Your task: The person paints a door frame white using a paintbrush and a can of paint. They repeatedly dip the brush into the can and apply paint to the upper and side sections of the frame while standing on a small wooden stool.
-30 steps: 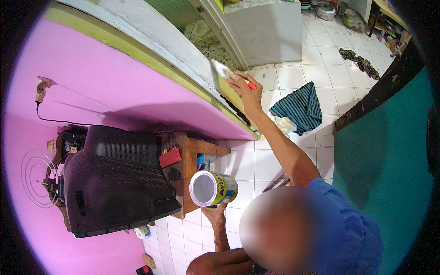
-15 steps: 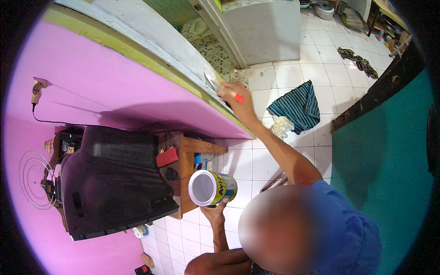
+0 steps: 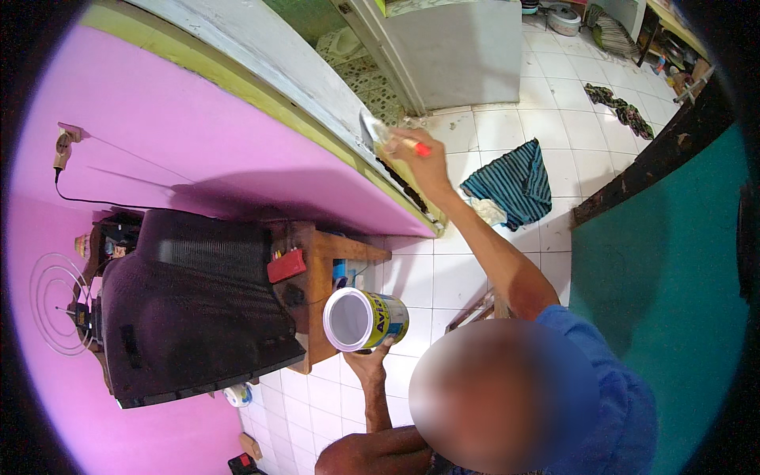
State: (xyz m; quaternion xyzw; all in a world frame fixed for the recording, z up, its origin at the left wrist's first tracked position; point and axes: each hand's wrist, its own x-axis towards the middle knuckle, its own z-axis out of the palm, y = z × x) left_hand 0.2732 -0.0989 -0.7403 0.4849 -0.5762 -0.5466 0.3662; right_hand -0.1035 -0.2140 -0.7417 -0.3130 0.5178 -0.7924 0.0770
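In my right hand (image 3: 419, 165) is a paintbrush with a red-orange handle (image 3: 415, 147), fingers wrapped round it. Its whitened bristles (image 3: 377, 128) are against the edge of a pale grey-white wooden frame (image 3: 261, 65), beside a yellow-green strip. My left hand (image 3: 369, 364) grips a paint can (image 3: 388, 321) from below. The can has a yellow and blue label and is tilted, its open mouth facing up and left. Pale, whitish paint or coating shows inside it.
A large black television (image 3: 198, 309) stands on a wooden table (image 3: 324, 257) along the pink wall (image 3: 158, 127). A striped cloth (image 3: 514, 186) and a white rag (image 3: 487, 211) lie on the tiled floor. To the right is a teal panel (image 3: 649, 261); a patterned cloth (image 3: 621, 111) lies farther off.
My right hand has shifted slightly right with the brush, and a dark gap along the frame's edge now shows beside it. The left hand still holds the can in nearly the same place.
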